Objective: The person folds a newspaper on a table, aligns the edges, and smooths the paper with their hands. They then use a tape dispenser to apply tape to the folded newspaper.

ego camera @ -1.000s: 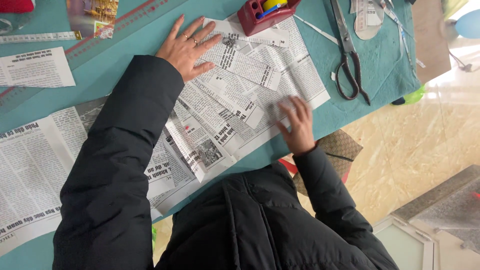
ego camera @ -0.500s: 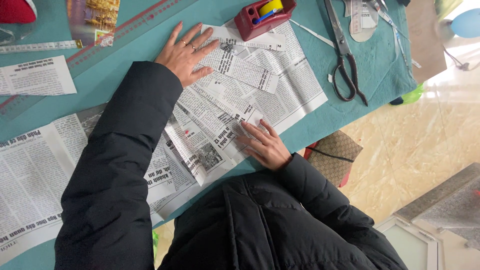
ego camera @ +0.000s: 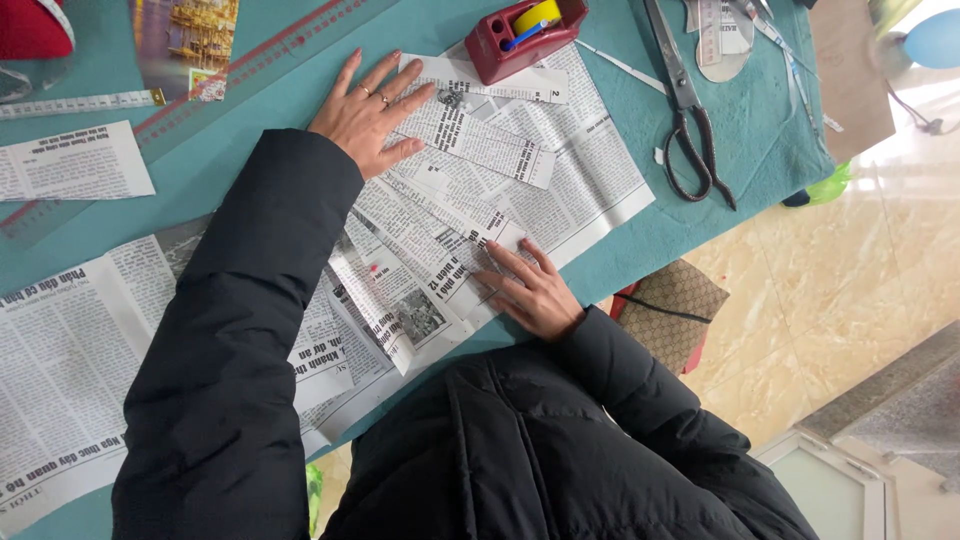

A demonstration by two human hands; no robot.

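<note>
While the left hand [ego camera: 365, 115] is laid flat with fingers spread on the upper edge of the folded newspaper [ego camera: 470, 210], the right hand [ego camera: 530, 290] is pressed open-palmed on its lower edge. The paper is spread on the teal worktop [ego camera: 720, 215], between a red tape dispenser [ego camera: 520, 35] and the person's black jacket. Scissors [ego camera: 690, 120] are seen to the right.

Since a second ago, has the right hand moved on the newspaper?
Yes. The right hand slid along the newspaper toward the left hand side, away from the scissors.
</note>
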